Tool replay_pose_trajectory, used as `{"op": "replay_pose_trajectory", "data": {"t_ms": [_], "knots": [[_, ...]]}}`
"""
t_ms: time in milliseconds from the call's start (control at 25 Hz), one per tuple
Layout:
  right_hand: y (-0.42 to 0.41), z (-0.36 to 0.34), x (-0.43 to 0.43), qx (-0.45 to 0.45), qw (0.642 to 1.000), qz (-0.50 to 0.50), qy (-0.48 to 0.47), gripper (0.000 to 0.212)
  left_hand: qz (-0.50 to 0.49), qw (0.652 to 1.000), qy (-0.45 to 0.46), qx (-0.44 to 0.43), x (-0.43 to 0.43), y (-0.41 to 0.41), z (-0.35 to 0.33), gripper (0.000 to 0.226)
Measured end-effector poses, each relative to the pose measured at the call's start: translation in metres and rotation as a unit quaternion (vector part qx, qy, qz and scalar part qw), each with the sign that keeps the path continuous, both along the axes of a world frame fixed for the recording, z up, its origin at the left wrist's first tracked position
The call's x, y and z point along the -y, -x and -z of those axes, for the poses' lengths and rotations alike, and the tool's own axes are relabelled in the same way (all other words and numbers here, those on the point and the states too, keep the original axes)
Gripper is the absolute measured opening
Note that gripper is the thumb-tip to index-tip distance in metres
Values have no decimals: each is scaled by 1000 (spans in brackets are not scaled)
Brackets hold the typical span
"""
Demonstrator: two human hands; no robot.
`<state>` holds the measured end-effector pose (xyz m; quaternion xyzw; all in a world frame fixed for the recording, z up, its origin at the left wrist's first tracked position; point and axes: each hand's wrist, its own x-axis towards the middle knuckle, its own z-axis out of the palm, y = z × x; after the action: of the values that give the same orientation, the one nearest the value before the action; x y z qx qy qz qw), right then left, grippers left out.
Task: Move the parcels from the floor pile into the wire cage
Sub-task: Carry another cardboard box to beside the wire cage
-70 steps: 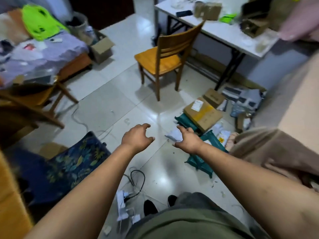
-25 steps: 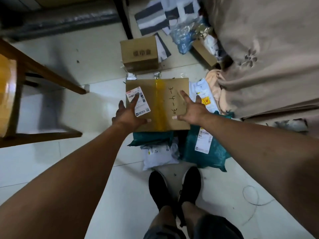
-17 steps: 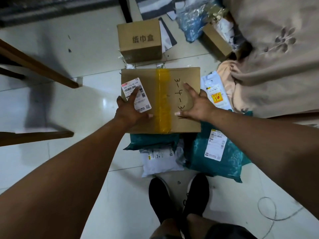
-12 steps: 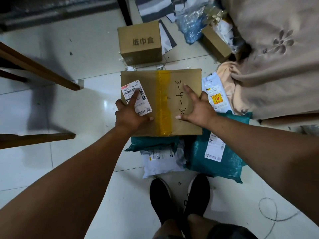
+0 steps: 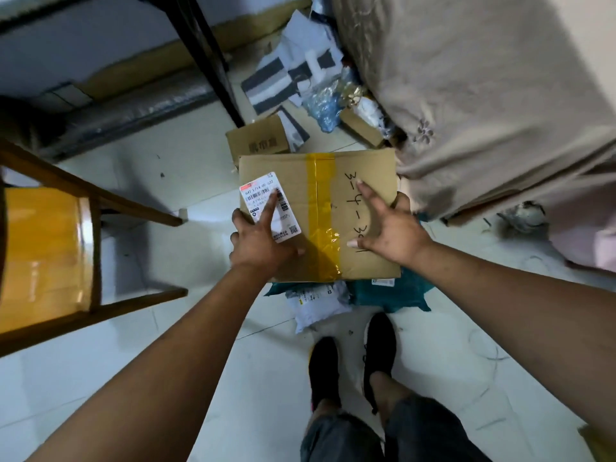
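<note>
At the far left stands a wooden chair with a glossy orange seat (image 5: 40,248), its legs reaching across the pale tiled floor (image 5: 186,355). Moving right, the left hand (image 5: 258,243) lies on the near left part of a large brown cardboard box sealed with a yellow tape stripe (image 5: 321,211); its forefinger stretches over the white shipping label with barcodes (image 5: 266,205), its thumb lies along the top, and the other fingers (image 5: 238,220) curl over the box's left edge. Just beyond the box sits a smaller brown cardboard box with printed characters (image 5: 256,141). Under the big box's near edge lie a grey-white plastic mailer bag (image 5: 316,305) and a teal plastic mailer bag (image 5: 393,293), both on the floor just ahead of two black shoes (image 5: 353,358). The right hand (image 5: 391,228) is spread wide over the handwritten black marks on the box's right part, its outer fingers wrapped over the right edge. So both hands grip the box from opposite sides. Whether it is clear of the pile cannot be told. Further right, a beige draped cloth with a small flower pattern (image 5: 483,95) hangs down to the floor, touching the box's far right corner.
</note>
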<state>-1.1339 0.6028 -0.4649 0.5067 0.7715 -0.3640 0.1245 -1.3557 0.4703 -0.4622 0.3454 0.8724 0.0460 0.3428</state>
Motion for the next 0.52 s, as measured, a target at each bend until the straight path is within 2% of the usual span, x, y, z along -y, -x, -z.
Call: {"op": "replay_pose_trajectory", "data": {"t_ms": [280, 520], "knots": [[-89, -159, 58, -23, 989, 141, 38, 121, 132, 991, 9, 13, 4, -63, -166, 122], [-188, -232, 125, -34, 958, 286, 17, 121, 295, 955, -8, 19, -5, -136, -239, 118]]}}
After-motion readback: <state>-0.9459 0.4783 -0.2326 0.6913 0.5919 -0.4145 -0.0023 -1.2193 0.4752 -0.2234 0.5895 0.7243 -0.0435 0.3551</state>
